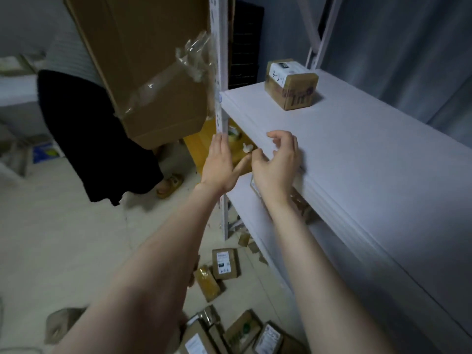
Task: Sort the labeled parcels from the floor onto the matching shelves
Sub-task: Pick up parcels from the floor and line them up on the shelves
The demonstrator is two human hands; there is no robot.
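A small brown parcel (292, 84) with a white label marked by hand stands on the white upper shelf (357, 154), toward its back. My left hand (221, 164) is stretched out flat by the shelf's upright post, holding nothing. My right hand (279, 159) hovers at the shelf's front edge with fingers curled and apart, also holding nothing. Another parcel (301, 203) sits on the lower shelf (245, 200), partly hidden under my right wrist. Several labeled brown parcels lie on the floor below, one (226, 263) near the shelf's foot and others (240, 333) closer to me.
A large taped cardboard box (143, 62) leans at the upper left beside the white post (221, 118). Another person in dark clothing and sandals (102, 139) stands on the tiled floor to the left. A yellow box (204, 146) sits behind the post.
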